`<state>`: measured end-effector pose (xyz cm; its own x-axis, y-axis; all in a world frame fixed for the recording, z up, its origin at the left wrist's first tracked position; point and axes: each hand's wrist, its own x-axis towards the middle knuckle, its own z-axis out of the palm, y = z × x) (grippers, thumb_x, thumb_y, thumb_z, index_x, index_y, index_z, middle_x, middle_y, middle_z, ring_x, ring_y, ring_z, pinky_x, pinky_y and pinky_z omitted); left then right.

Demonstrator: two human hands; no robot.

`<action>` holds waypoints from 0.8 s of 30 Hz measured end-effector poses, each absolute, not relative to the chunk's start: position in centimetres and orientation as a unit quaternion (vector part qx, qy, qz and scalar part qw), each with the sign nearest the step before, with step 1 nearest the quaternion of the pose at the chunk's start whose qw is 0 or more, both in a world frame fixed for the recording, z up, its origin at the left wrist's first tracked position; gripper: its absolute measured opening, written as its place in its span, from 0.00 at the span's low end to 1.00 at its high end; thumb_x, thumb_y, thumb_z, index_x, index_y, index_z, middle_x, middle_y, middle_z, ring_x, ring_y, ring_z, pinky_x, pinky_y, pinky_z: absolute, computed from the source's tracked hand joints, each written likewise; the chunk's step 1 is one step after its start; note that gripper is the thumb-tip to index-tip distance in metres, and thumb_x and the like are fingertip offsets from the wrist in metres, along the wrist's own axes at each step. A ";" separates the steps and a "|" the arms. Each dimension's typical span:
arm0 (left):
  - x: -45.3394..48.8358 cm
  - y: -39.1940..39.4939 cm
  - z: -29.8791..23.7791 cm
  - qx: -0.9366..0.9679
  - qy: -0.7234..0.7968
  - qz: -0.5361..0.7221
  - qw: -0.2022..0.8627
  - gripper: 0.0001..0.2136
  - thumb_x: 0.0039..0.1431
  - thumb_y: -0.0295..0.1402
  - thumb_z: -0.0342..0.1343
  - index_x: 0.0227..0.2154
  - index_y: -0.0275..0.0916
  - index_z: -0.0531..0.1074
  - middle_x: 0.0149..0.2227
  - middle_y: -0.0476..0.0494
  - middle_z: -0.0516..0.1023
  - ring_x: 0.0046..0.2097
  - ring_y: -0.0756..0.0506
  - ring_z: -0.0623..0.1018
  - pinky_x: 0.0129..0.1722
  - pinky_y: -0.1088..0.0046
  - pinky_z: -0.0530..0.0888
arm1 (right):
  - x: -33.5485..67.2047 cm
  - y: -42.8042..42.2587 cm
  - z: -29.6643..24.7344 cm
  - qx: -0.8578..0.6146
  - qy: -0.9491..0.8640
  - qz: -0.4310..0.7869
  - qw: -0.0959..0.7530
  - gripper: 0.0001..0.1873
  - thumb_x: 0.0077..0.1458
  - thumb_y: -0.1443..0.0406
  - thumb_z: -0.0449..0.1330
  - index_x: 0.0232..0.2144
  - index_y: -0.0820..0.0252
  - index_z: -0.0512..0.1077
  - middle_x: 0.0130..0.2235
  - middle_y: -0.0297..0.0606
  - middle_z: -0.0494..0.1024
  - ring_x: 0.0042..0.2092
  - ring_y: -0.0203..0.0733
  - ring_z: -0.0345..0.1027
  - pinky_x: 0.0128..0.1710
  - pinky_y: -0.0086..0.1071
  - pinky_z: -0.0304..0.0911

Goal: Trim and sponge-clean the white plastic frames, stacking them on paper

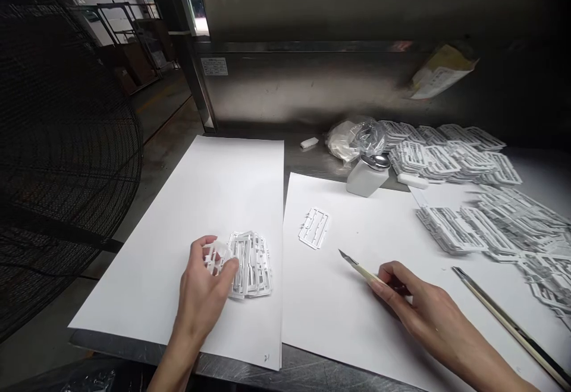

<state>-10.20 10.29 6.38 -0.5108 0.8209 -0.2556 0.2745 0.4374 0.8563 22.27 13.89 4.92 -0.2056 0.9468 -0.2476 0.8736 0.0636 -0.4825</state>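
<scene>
My left hand (pixel 203 288) pinches a white plastic frame part (pixel 215 256) at the left edge of a small stack of white frame parts (pixel 252 264) lying on the left sheet of white paper (pixel 209 201). My right hand (pixel 417 303) grips a craft knife (pixel 357 265) like a pen, its blade pointing up and left just above the right sheet of paper (pixel 339 309). A single white frame part (pixel 314 228) lies flat on that sheet, a little beyond the blade tip.
Large heaps of white frame parts (pixel 473 190) cover the right side. A white dispenser bottle with a metal top (pixel 368 175), a crumpled plastic bag (pixel 354 137), and a long thin tool (pixel 508 323) lie nearby. A black fan grille (pixel 57 142) stands at left.
</scene>
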 end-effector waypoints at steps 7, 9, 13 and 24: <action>-10.0 12.1 6.7 0.417 0.804 0.271 0.326 0.21 0.44 0.54 0.58 0.28 0.40 0.71 0.33 0.40 0.75 0.37 0.35 0.73 0.39 0.58 0.65 | 19.8 12.2 5.0 -0.637 -0.672 0.331 0.181 0.17 0.61 0.49 0.49 0.37 0.53 0.65 0.32 0.33 0.73 0.30 0.40 0.65 0.26 0.29 0.61; -10.2 12.3 6.9 0.419 0.797 0.270 0.342 0.19 0.44 0.53 0.59 0.26 0.41 0.71 0.30 0.42 0.76 0.35 0.37 0.74 0.38 0.60 0.66 | 19.3 11.9 5.0 -0.632 -0.664 0.349 0.195 0.16 0.61 0.49 0.49 0.37 0.53 0.66 0.32 0.33 0.72 0.31 0.40 0.65 0.26 0.28 0.60; -10.5 11.8 7.7 0.395 0.787 0.313 0.356 0.19 0.43 0.51 0.61 0.29 0.40 0.72 0.29 0.45 0.78 0.33 0.40 0.75 0.35 0.65 0.67 | 18.5 11.3 5.0 -0.608 -0.652 0.401 0.211 0.15 0.62 0.51 0.49 0.42 0.53 0.65 0.33 0.32 0.72 0.31 0.39 0.65 0.28 0.27 0.60; -5.7 4.3 8.7 0.119 0.650 0.483 0.574 0.15 0.44 0.44 0.65 0.31 0.38 0.78 0.23 0.49 0.75 0.22 0.53 0.68 0.19 0.81 0.65 | 16.1 7.3 7.0 -0.521 -0.602 0.569 0.205 0.17 0.64 0.51 0.47 0.44 0.54 0.67 0.24 0.27 0.57 0.26 0.36 0.51 0.25 0.28 0.51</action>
<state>-5.73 4.32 8.68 -0.3132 0.7097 -0.6311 -0.3993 0.5045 0.7655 16.08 7.28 7.02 -0.3728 0.8605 -0.3473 0.3944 -0.1919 -0.8987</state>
